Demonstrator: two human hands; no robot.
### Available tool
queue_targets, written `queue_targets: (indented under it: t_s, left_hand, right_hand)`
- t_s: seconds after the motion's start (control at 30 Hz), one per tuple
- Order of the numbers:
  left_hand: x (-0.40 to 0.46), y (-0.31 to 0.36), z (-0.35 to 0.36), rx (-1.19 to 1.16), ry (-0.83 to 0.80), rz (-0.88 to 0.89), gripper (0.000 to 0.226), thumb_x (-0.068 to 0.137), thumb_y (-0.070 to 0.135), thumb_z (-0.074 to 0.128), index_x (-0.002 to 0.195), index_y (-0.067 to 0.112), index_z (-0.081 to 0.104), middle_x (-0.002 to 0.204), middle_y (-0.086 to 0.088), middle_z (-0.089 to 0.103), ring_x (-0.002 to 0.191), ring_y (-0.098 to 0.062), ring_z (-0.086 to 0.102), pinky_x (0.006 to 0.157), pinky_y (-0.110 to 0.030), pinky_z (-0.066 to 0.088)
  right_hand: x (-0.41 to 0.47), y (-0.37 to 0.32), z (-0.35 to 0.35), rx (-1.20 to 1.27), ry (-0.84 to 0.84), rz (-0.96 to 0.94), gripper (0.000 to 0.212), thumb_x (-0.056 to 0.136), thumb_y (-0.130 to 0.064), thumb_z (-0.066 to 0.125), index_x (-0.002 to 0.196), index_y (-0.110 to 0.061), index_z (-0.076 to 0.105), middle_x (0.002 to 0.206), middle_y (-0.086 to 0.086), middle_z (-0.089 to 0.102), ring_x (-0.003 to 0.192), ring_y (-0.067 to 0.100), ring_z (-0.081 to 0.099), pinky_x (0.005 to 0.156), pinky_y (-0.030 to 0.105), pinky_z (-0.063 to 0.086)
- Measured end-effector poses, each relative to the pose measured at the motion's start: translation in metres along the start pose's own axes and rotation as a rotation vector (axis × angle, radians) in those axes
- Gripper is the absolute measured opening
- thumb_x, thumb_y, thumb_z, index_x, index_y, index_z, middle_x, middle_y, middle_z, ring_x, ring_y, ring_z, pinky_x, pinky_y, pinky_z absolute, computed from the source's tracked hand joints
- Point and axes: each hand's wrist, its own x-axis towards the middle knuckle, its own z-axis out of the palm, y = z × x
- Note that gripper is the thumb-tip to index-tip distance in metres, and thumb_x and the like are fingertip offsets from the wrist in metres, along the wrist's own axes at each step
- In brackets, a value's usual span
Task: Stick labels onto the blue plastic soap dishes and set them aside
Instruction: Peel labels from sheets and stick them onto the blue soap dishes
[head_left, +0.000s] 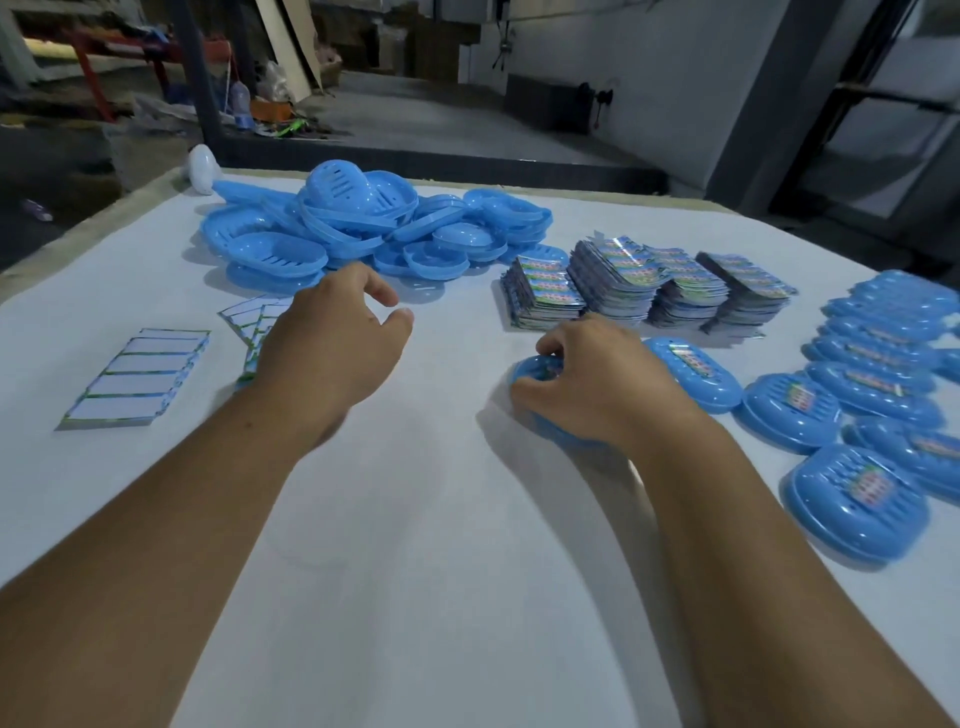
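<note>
My right hand (597, 379) grips a blue soap dish (530, 371) that lies on the white table, fingers curled over its far end; most of the dish is hidden under the hand. My left hand (332, 338) hovers over the table with fingers loosely curled and holds nothing, just in front of a heap of unlabelled blue soap dishes (363, 223). Stacks of colourful labels (644, 286) stand behind my right hand. Labelled dishes (878, 374) lie in rows at the right.
Used white backing sheets (140, 379) lie at the left, with a few more (254, 322) partly under my left hand. A white object (205, 166) sits at the table's far left corner. Beyond the table's edge (623, 197) is a cluttered workshop floor.
</note>
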Motion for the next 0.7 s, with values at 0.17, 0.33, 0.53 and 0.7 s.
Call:
queue_targets:
  t_s: [0.17,0.33,0.53,0.7]
  left_hand:
    - [-0.003,0.002,0.0,-0.01,-0.02,0.0,0.019,0.092,0.046,0.064,0.105,0.034,0.059,0.087,0.005,0.065,0.086,-0.023,0.064,0.083,-0.043,0.054]
    - [-0.003,0.001,0.001,-0.005,-0.02,0.004,0.018,0.091,0.047,0.064,0.104,0.035,0.059,0.084,0.008,0.065,0.085,-0.022,0.064,0.082,-0.042,0.054]
    - [0.0,-0.003,0.004,0.014,-0.02,0.022,0.017,0.089,0.048,0.064,0.1,0.036,0.058,0.081,0.01,0.064,0.084,-0.019,0.063,0.082,-0.042,0.054]
    - [0.003,-0.006,0.006,0.03,-0.016,0.04,0.017,0.089,0.05,0.063,0.099,0.037,0.058,0.078,0.011,0.065,0.081,-0.016,0.064,0.078,-0.039,0.053]
  right_hand:
    - [-0.001,0.01,-0.005,0.054,0.018,0.119,0.036,0.079,-0.042,0.067,0.1,-0.014,0.072,0.101,0.005,0.064,0.1,0.032,0.058,0.081,0.038,0.05]
    - [0.0,0.016,-0.007,0.111,0.069,0.228,0.038,0.078,-0.037,0.068,0.107,-0.014,0.073,0.107,0.005,0.066,0.103,0.03,0.057,0.086,0.038,0.051]
    - [0.005,0.032,-0.011,0.155,0.059,0.372,0.037,0.078,-0.036,0.066,0.108,-0.015,0.072,0.112,0.011,0.064,0.113,0.035,0.054,0.094,0.042,0.051]
    - [0.009,0.044,-0.01,0.141,0.084,0.419,0.038,0.08,-0.039,0.068,0.109,-0.015,0.072,0.122,0.011,0.063,0.12,0.038,0.05,0.094,0.043,0.049]
